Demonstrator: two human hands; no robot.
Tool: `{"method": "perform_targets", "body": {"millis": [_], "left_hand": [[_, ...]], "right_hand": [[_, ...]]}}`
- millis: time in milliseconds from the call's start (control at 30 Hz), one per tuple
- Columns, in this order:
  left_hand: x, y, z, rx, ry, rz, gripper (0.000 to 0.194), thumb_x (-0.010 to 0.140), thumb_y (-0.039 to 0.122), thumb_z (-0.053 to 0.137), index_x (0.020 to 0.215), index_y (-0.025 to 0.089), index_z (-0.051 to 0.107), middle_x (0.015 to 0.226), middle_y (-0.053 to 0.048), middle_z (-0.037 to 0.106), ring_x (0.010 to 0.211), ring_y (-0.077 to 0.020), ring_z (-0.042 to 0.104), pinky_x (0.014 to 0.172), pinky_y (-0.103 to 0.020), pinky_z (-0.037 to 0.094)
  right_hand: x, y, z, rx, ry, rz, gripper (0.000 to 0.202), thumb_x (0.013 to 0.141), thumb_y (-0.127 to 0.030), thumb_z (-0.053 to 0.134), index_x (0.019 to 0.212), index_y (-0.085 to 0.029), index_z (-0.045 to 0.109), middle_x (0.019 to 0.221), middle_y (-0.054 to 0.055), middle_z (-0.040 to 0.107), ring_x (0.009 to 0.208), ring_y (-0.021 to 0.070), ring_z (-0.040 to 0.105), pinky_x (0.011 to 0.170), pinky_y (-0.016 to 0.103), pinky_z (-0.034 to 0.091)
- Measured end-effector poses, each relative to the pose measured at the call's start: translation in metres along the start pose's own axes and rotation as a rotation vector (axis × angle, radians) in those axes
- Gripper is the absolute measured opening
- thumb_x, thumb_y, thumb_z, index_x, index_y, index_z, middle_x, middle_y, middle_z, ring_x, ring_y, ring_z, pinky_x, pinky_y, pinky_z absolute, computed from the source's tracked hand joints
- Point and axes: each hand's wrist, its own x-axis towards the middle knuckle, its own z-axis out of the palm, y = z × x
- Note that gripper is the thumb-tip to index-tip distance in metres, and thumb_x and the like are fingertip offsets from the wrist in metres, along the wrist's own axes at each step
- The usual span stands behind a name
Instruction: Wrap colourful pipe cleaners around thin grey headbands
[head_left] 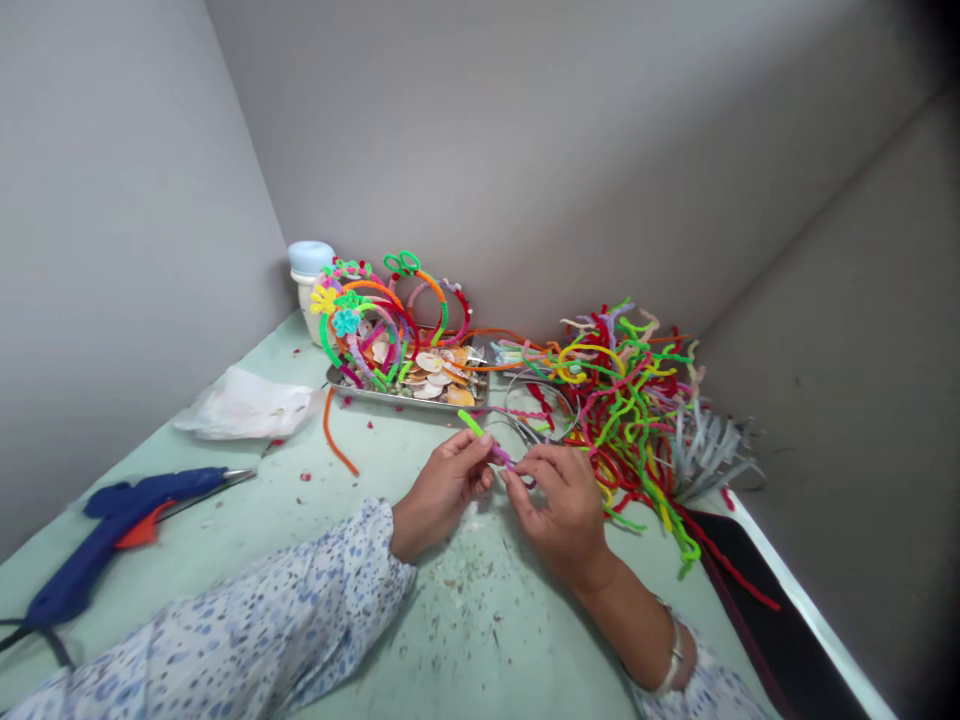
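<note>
Between my two hands is a pipe cleaner piece, green at one end and purple along the rest; its green end (pixel 471 423) sticks up past my left thumb. My left hand (pixel 444 490) pinches it near the green part. The fingertips of my right hand (pixel 559 505) close on the purple part (pixel 504 458), a little to the right. Some of the purple length is hidden by the fingers. Just beyond my hands lie thin grey hoops (pixel 544 405). A large tangle of colourful pipe cleaners (pixel 622 390) is right of my right hand.
A metal tray (pixel 405 402) at the back holds shell-like pieces and several wrapped headbands (pixel 367 335). Left are a blue glue gun (pixel 120 530), a white plastic bag (pixel 251 405) and a lidded white jar (pixel 309 280). Grey strips (pixel 712 450) and a black panel (pixel 765 600) lie right.
</note>
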Motion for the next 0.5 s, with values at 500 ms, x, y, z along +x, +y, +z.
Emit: {"method": "perform_targets", "body": {"millis": [500], "left_hand": [[0.001,0.0,0.0,0.04,0.03,0.009,0.025,0.076,0.036,0.07,0.084,0.015,0.057,0.068,0.004,0.053,0.05,-0.0022,0.05,0.046,-0.012,0.038]], "right_hand": [[0.032,-0.011,-0.035,0.724,-0.515,0.682,0.016,0.084,-0.033,0.057,0.094,-0.021,0.056,0.057,-0.005,0.058,0.051,0.0132,0.056,0.047,0.023,0.042]]}}
